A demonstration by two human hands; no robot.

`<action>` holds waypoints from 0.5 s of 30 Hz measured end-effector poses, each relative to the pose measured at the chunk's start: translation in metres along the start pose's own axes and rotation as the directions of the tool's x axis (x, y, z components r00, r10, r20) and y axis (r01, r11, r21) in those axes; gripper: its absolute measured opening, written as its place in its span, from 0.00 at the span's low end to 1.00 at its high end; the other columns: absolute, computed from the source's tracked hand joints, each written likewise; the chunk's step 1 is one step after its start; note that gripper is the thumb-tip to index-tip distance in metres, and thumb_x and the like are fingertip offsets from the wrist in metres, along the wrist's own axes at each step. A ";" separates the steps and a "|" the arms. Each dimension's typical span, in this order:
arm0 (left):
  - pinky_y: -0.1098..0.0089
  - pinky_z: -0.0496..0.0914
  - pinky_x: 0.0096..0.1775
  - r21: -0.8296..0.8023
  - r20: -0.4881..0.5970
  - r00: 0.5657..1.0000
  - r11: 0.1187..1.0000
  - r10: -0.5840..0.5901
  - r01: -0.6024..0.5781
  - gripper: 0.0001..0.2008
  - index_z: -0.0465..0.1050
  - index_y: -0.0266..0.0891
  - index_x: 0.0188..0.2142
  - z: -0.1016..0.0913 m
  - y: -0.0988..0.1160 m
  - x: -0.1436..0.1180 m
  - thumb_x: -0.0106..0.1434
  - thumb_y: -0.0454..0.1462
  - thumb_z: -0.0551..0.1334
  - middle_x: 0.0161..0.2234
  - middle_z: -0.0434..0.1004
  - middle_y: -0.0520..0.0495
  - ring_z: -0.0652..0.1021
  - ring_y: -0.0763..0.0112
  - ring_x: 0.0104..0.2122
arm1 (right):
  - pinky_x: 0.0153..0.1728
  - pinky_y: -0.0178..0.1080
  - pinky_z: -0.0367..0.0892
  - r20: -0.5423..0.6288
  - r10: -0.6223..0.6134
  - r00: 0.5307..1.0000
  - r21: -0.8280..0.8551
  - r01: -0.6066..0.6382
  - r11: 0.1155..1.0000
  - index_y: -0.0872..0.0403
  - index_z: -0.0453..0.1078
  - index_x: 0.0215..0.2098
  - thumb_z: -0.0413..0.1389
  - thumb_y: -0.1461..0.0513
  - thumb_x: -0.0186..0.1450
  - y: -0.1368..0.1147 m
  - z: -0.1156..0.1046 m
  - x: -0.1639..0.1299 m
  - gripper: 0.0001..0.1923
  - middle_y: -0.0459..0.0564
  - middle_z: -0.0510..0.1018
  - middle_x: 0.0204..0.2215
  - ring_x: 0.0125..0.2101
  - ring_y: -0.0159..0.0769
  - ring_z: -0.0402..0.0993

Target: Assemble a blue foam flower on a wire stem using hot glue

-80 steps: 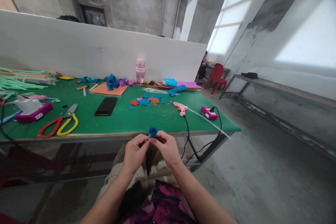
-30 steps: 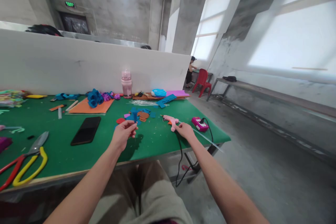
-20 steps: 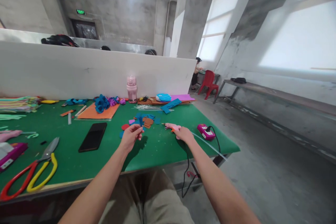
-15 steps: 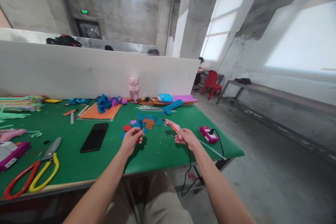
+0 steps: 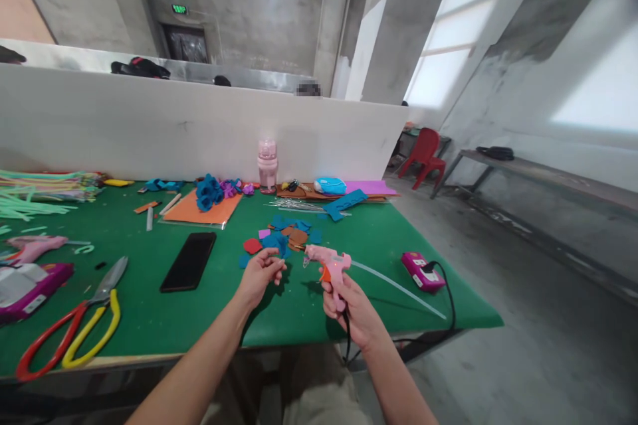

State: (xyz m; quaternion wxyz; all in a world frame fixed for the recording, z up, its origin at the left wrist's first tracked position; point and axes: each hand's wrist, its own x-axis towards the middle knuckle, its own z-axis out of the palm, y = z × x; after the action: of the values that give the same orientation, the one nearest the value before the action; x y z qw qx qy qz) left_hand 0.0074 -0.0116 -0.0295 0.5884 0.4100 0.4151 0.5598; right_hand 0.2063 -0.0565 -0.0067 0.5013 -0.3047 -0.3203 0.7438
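Green work table [image 5: 209, 319], filling the left and centre of the frame, backed by a white partition [image 5: 149, 126]: keep your forearms over it so both hands work above a firm surface. Red-and-yellow shears [image 5: 74, 325], lower left, and black phone [image 5: 188, 270], left of centre: both lie well apart from your hands and need no attention. Pink hot-glue gun [image 5: 326, 265], centre of the frame, gripped by the handle in your right hand [image 5: 349, 309], fingers wrapped closed around it, nozzle aimed left toward the other hand, clear glue stick [image 5: 399, 285] trailing out behind to the right and black cord dropping below; hold the nozzle just beside the seam, squeeze gently, and keep your fingertips off the hot tip. Magenta stand [image 5: 423, 271], right of the gun, by the table edge. Loose foam cut-outs [image 5: 286, 238], blue, red and brown, just beyond your hands. Small blue foam roll [image 5: 276, 254], centre, pinched shut between the fingertips of your left hand [image 5: 259, 279]; mostly hidden by the fingers, so its shape cannot be told; keep it pinched tight so it does not unwind.
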 end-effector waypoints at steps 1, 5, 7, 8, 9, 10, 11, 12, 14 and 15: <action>0.78 0.62 0.18 -0.003 0.001 1.000 1.000 0.001 -0.001 0.21 0.61 0.37 0.39 0.001 0.000 0.000 0.47 0.39 0.65 0.22 0.72 0.53 0.68 0.79 0.17 | 0.15 0.29 0.55 -0.012 -0.013 1.000 -0.012 0.013 1.000 0.53 0.64 0.34 0.58 0.58 0.55 -0.001 0.001 0.001 0.11 0.42 0.67 0.24 0.15 0.21 0.59; 0.78 0.62 0.18 -0.014 -0.009 1.000 1.000 -0.009 0.009 0.22 0.61 0.37 0.40 0.002 0.001 0.001 0.47 0.39 0.66 0.22 0.72 0.53 0.68 0.79 0.17 | 0.15 0.30 0.56 -0.090 -0.077 0.993 -0.125 0.065 0.990 0.54 0.62 0.33 0.57 0.56 0.55 -0.007 0.005 0.002 0.12 0.42 0.66 0.22 0.15 0.23 0.59; 0.78 0.62 0.18 -0.035 -0.028 0.999 0.999 -0.023 0.022 0.22 0.61 0.37 0.39 0.002 0.001 0.001 0.46 0.38 0.66 0.22 0.72 0.53 0.68 0.79 0.17 | 0.16 0.30 0.56 -0.109 -0.105 0.988 -0.208 0.081 0.975 0.54 0.62 0.33 0.57 0.55 0.56 -0.008 0.009 0.002 0.13 0.41 0.66 0.19 0.15 0.24 0.58; 0.78 0.62 0.18 -0.047 -0.038 0.999 0.999 -0.027 0.025 0.22 0.61 0.37 0.39 0.002 0.000 0.001 0.46 0.38 0.66 0.22 0.72 0.53 0.68 0.79 0.17 | 0.17 0.30 0.57 -0.108 -0.121 0.987 -0.257 0.090 0.962 0.54 0.62 0.33 0.56 0.54 0.56 -0.008 0.011 0.001 0.13 0.40 0.66 0.17 0.15 0.24 0.58; 0.78 0.62 0.18 -0.058 -0.049 0.998 0.998 -0.028 0.025 0.21 0.61 0.37 0.39 0.002 0.000 0.000 0.46 0.38 0.66 0.22 0.72 0.53 0.68 0.80 0.17 | 0.18 0.30 0.57 -0.103 -0.139 0.985 -0.313 0.101 0.944 0.54 0.62 0.33 0.55 0.54 0.57 -0.007 0.013 0.001 0.13 0.39 0.65 0.16 0.15 0.25 0.58; 0.78 0.62 0.18 -0.066 -0.059 0.998 0.998 -0.027 0.023 0.21 0.61 0.37 0.39 0.002 0.000 0.000 0.47 0.37 0.66 0.22 0.72 0.53 0.68 0.80 0.17 | 0.19 0.30 0.57 -0.098 -0.158 0.983 -0.373 0.111 0.921 0.54 0.62 0.33 0.54 0.53 0.57 -0.007 0.016 0.000 0.13 0.39 0.65 0.15 0.15 0.25 0.58; 0.78 0.62 0.19 -0.071 -0.070 0.997 0.997 -0.026 0.021 0.21 0.61 0.37 0.39 0.002 0.000 0.000 0.47 0.37 0.66 0.21 0.72 0.53 0.68 0.80 0.17 | 0.19 0.30 0.57 -0.093 -0.176 0.980 -0.436 0.119 0.892 0.54 0.62 0.34 0.53 0.52 0.58 -0.006 0.018 -0.001 0.14 0.39 0.64 0.14 0.15 0.25 0.58; 0.78 0.62 0.19 -0.073 -0.080 0.996 0.997 -0.024 0.018 0.21 0.61 0.37 0.39 0.003 0.000 0.000 0.47 0.37 0.66 0.21 0.72 0.53 0.68 0.80 0.17 | 0.19 0.30 0.56 -0.086 -0.193 0.977 -0.496 0.126 0.859 0.54 0.62 0.36 0.52 0.52 0.59 -0.006 0.020 -0.001 0.15 0.39 0.64 0.13 0.15 0.26 0.58; 0.78 0.63 0.19 -0.076 -0.104 0.994 0.997 -0.018 0.010 0.21 0.61 0.37 0.39 0.003 -0.001 0.000 0.47 0.37 0.66 0.21 0.72 0.53 0.68 0.80 0.17 | 0.18 0.31 0.57 -0.060 -0.216 0.975 -0.599 0.137 0.789 0.55 0.62 0.41 0.50 0.51 0.60 -0.006 0.023 -0.002 0.18 0.39 0.64 0.14 0.15 0.27 0.58; 0.78 0.63 0.19 -0.075 -0.114 0.993 0.997 -0.012 0.003 0.21 0.62 0.37 0.39 0.003 -0.001 0.000 0.47 0.37 0.66 0.21 0.72 0.53 0.68 0.80 0.17 | 0.18 0.31 0.57 -0.044 -0.220 0.974 -0.642 0.142 0.754 0.55 0.61 0.43 0.49 0.51 0.60 -0.006 0.024 -0.002 0.19 0.40 0.64 0.14 0.16 0.28 0.59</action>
State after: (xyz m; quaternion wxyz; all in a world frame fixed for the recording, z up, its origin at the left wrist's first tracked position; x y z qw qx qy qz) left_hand 0.0101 -0.0116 -0.0299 0.5808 0.3533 0.4283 0.5953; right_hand 0.1921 -0.0604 0.0129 0.4564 -0.4662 -0.5505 0.5208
